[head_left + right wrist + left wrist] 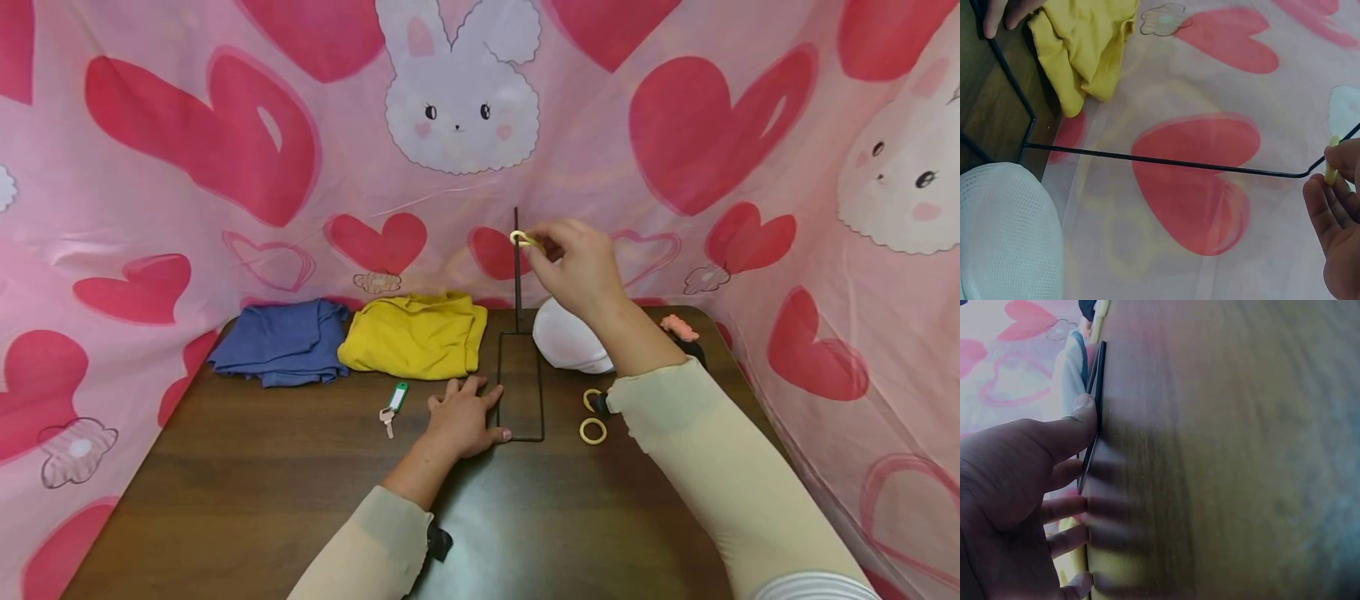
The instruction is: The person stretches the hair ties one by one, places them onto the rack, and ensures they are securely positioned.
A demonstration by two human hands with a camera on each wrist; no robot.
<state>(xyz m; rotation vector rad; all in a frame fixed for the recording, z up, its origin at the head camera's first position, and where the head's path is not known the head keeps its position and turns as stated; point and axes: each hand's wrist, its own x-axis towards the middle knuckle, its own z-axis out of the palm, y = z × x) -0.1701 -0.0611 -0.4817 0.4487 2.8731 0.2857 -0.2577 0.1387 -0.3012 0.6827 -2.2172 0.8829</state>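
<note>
A black wire stand (517, 275) rises as a thin rod from a rectangular wire base (521, 392) on the brown table. My right hand (577, 267) pinches a yellow ring (521, 239) at the rod's top; the right wrist view shows the ring (1331, 167) right at the bent tip of the rod (1166, 162). My left hand (465, 417) lies flat on the table, fingers straight, its thumb pressing the base's left edge (1094, 412). Two more yellow rings (592, 430) lie right of the base.
A folded blue cloth (281, 340) and a yellow cloth (416, 333) lie at the table's back. A key with a green tag (393, 405) sits left of my left hand. A white mesh cap (566, 340) and a pink hair tie (678, 327) lie behind the rings. Pink heart fabric surrounds the table.
</note>
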